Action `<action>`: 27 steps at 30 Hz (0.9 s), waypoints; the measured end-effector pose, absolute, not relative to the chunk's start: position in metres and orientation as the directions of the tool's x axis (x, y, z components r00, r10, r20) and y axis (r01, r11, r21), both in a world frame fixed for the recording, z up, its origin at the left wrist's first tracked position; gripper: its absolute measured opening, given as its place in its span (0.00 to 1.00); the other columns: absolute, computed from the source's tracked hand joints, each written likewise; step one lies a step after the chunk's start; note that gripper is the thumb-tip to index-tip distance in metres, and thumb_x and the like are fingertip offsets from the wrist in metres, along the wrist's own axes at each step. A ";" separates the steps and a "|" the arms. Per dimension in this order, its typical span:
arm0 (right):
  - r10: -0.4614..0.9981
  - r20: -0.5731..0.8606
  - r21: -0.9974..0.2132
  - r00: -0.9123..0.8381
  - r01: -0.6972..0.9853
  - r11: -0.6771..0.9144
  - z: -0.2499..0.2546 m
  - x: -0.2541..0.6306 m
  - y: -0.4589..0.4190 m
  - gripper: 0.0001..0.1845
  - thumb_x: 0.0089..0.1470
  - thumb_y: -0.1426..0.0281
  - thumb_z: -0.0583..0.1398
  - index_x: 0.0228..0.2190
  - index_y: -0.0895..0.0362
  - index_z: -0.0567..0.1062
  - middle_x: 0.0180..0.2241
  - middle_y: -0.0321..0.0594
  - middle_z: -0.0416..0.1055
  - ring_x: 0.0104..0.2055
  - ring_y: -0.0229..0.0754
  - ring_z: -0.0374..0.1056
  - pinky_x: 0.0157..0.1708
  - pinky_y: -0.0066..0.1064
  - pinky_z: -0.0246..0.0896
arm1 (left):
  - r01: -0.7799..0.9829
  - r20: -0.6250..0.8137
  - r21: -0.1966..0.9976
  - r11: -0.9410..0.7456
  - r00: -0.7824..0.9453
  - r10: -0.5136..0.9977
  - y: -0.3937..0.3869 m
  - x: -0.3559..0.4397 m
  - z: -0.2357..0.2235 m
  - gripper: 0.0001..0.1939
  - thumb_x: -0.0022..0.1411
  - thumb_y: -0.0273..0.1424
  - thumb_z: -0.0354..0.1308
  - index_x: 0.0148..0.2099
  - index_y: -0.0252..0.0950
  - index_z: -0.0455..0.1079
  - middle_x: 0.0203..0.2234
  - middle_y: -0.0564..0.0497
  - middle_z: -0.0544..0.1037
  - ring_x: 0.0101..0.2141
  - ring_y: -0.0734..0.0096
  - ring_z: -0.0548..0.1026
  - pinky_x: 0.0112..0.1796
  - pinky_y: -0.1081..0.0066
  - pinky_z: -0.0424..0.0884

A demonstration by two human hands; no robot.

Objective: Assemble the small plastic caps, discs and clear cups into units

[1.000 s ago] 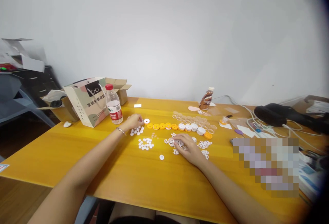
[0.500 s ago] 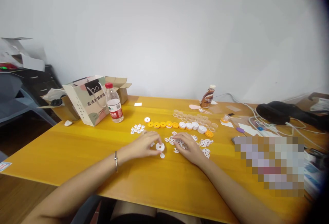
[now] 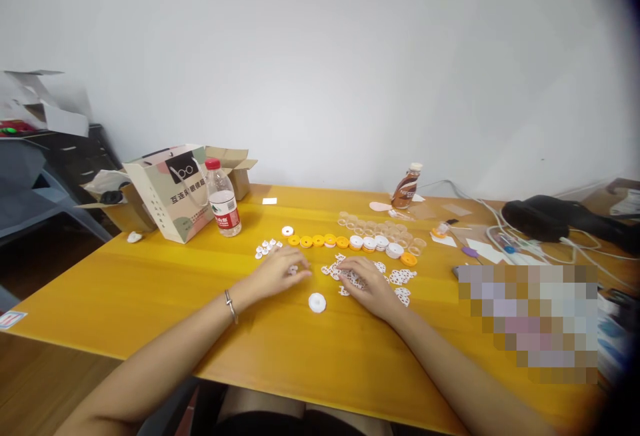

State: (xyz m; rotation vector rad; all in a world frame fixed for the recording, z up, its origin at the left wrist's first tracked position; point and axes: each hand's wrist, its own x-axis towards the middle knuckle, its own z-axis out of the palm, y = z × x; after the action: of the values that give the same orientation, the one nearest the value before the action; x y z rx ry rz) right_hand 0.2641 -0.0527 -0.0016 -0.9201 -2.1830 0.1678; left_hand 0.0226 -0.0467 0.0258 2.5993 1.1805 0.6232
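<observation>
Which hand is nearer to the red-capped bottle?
Left. The left hand is in front and right of the red-capped bottle; the right hand is farther right, over white pieces.

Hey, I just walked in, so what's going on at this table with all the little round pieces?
A person's left hand is open by some small white pieces, near a white disc lying on its own. The right hand is at a pile of white openwork pieces; whether it grips one isn't clear. Beyond them sit a row of yellow and white round pieces and some clear cups.
</observation>
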 end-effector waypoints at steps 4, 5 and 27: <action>0.669 0.581 -0.388 -0.464 0.565 0.728 -0.003 0.264 -0.052 0.08 0.53 0.70 0.53 0.36 0.53 0.69 0.36 0.42 0.70 0.39 0.43 0.66 0.39 0.37 0.61 | 0.799 0.294 0.304 -0.519 0.440 0.849 -0.023 0.010 0.016 0.11 0.59 0.36 0.49 0.34 0.38 0.70 0.33 0.50 0.73 0.37 0.67 0.67 0.39 0.68 0.55; 0.671 0.578 -0.390 -0.464 0.565 0.727 -0.003 0.263 -0.052 0.08 0.53 0.70 0.53 0.36 0.53 0.69 0.36 0.42 0.70 0.39 0.43 0.66 0.39 0.37 0.61 | 0.809 0.289 0.287 -0.512 0.437 0.852 -0.020 0.009 0.015 0.10 0.58 0.36 0.49 0.34 0.38 0.70 0.33 0.50 0.73 0.37 0.67 0.68 0.39 0.68 0.54; 0.691 0.521 -0.471 -0.501 0.506 0.722 0.000 0.259 -0.057 0.09 0.53 0.67 0.53 0.38 0.53 0.67 0.36 0.42 0.68 0.38 0.42 0.64 0.40 0.37 0.60 | 0.849 0.250 0.104 -0.519 0.482 0.840 -0.014 0.025 0.008 0.08 0.54 0.29 0.51 0.26 0.36 0.69 0.26 0.48 0.73 0.33 0.66 0.67 0.36 0.67 0.51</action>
State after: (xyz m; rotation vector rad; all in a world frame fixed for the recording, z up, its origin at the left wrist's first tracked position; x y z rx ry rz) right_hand 0.2590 -0.0574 -0.0002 -0.9022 -2.2118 0.3340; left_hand 0.0255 -0.0137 0.0079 2.7336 1.5572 0.4309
